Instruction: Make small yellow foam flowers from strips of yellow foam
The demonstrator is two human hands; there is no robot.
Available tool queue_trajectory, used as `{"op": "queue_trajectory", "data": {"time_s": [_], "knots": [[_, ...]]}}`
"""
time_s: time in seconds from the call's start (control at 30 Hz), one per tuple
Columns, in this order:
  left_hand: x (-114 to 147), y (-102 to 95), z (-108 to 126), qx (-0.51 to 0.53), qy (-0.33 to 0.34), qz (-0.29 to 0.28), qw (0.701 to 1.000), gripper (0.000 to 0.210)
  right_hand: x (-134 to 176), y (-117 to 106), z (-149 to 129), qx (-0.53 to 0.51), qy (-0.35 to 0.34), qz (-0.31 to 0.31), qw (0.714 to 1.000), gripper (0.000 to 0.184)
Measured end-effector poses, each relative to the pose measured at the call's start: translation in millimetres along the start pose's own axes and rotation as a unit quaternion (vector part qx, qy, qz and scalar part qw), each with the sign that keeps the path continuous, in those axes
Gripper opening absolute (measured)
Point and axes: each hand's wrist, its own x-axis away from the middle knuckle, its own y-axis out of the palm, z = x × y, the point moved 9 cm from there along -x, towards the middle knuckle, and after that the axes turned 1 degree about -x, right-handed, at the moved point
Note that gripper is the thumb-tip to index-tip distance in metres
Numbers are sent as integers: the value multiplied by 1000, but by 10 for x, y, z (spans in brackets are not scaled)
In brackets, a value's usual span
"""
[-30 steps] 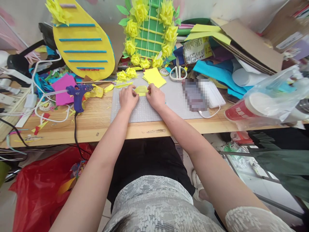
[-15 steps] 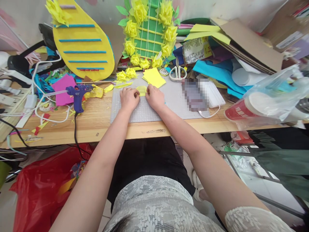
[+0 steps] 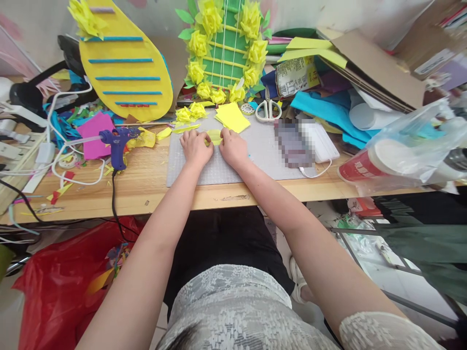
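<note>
Between my two hands a small piece of thin yellow paper (image 3: 213, 135) lies low over the grey cutting mat (image 3: 262, 167). My left hand (image 3: 197, 148) grips its left end, thumb and fingers pinched together. At the right end my right hand (image 3: 233, 147) holds the same paper with bent fingers. Just beyond the hands rests a stack of yellow paper squares (image 3: 232, 117). Yellow paper flowers (image 3: 191, 112) lie to its left, and white-handled scissors (image 3: 269, 111) to its right. The lower edge of the held paper is partly hidden by my fingers.
A blue glue gun (image 3: 118, 146) stands at left beside a pink paper pad (image 3: 95, 135). Behind are a yellow pear-shaped board (image 3: 127, 68) and a green flower-trimmed piece (image 3: 228, 58). Rightward are a phone (image 3: 294, 143), a white power bank (image 3: 318, 141) and a bagged red cup (image 3: 368, 163).
My left hand has shifted slightly right and turned at the fingers around the yellow paper. My right hand stays nearly in place, and the paper is still between them.
</note>
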Motion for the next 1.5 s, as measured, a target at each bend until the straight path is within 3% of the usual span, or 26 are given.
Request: {"op": "queue_trajectory", "data": {"time_s": [0.33, 0.63, 0.7, 0.83, 1.0, 1.27, 1.4, 1.5], "knots": [[-1, -9, -76, 57, 8, 2, 998, 27, -35, 37, 114, -63, 5, 17, 998, 34], [-176, -157, -137, 133, 29, 51, 989, 36, -21, 51, 112, -81, 1, 2, 997, 37], [-288, -112, -63, 139, 47, 20, 989, 37, -11, 36, 124, -87, 13, 4, 996, 37], [-521, 114, 143, 98, 76, -114, 986, 39, -10, -51, 212, -139, 43, 53, 988, 35], [-723, 272, 318, 17, 96, -205, 974, 33, -36, -71, 414, -215, 98, 86, 968, 36], [-715, 335, 436, -18, 135, -275, 952, 27, -55, -55, 513, -286, 106, 113, 946, 35], [-690, 260, 399, 9, 142, -269, 953, 28, -56, -54, 511, -262, 107, 105, 953, 37], [-690, 182, 286, 54, 106, -245, 962, 24, -58, -56, 514, -267, 103, 110, 952, 37]]}}
